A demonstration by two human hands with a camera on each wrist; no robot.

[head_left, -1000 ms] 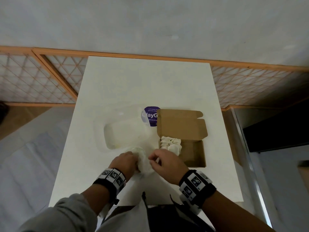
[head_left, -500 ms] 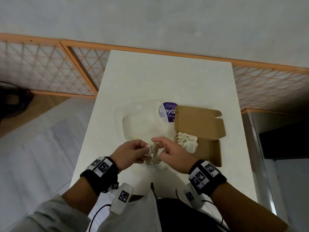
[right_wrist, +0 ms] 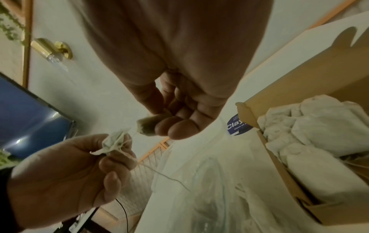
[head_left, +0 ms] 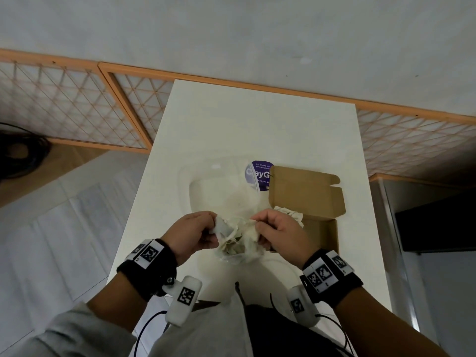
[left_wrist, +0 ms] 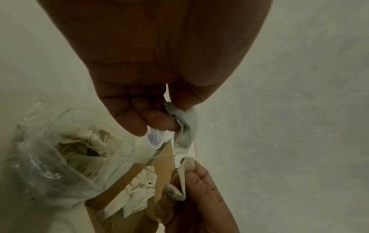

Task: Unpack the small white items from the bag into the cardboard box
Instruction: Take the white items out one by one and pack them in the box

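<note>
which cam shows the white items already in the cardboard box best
The right wrist view: the white items fill its right side, piled against the cardboard box wall, folds clear. The left wrist view shows them smaller and dim, partly behind the plastic bag. The head view shows only a sliver behind the right hand.

Clear, glossy, crinkled plastic bag (left_wrist: pixel 40 165); matt brown cardboard box (head_left: pixel 306 191); small white items (right_wrist: pixel 319 141) of soft, wrinkled, matt cloth-like fabric with thin threads; smooth matt white table (head_left: pixel 257 124); shiny brass-coloured metal knob (right_wrist: pixel 52 47).
</note>
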